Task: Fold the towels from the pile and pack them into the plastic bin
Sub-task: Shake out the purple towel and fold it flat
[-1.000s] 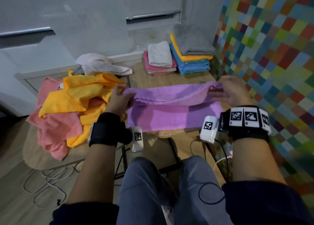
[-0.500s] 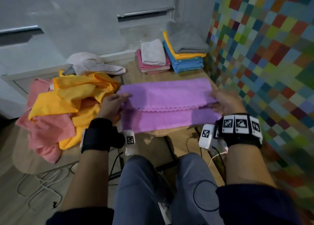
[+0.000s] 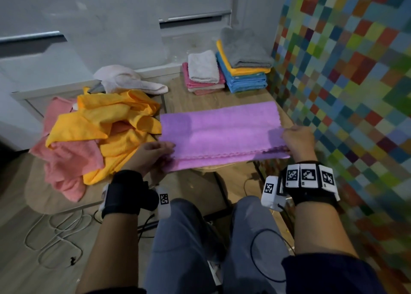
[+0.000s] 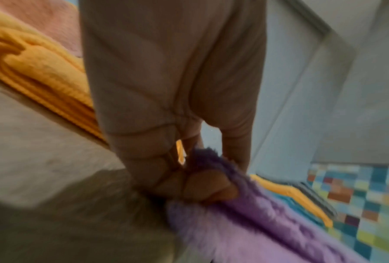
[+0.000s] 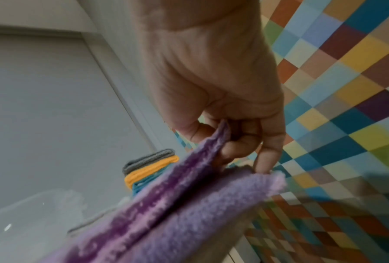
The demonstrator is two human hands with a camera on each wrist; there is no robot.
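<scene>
**Purple towel half-folded, both near corners pinched**

Nearest the person, the left hand (image 3: 148,155) and the right hand (image 3: 298,141) each hold a near corner of the purple towel (image 3: 219,133). In the left wrist view the left fingers (image 4: 202,188) are curled under the fleecy edge with the thumb on top, pinching it; in the right wrist view the right thumb and fingers (image 5: 234,147) pinch the upper layer while one straighter finger touches the layer below. The towel lies flat on the wooden table (image 3: 200,98), doubled over, its scalloped upper edge sitting a little short of the lower edge.

My guess at the risk: the two layers are not flush, so a next fold made now would lock in the offset; the pile is plush and soft, and an uneven pull from one hand could skew or bunch it. The near edge also overhangs the table front, so letting go could let it slide off.

Left of it sits the unfolded pile (image 3: 100,133): crumpled yellow and pink cloths, waffle-textured, limp. Farther back are two folded stacks (image 3: 242,71), flat rectangular slabs in pink, white, blue, yellow and grey. The clear plastic bin (image 5: 42,213) appears only faintly, beyond the towel in the right wrist view
</scene>
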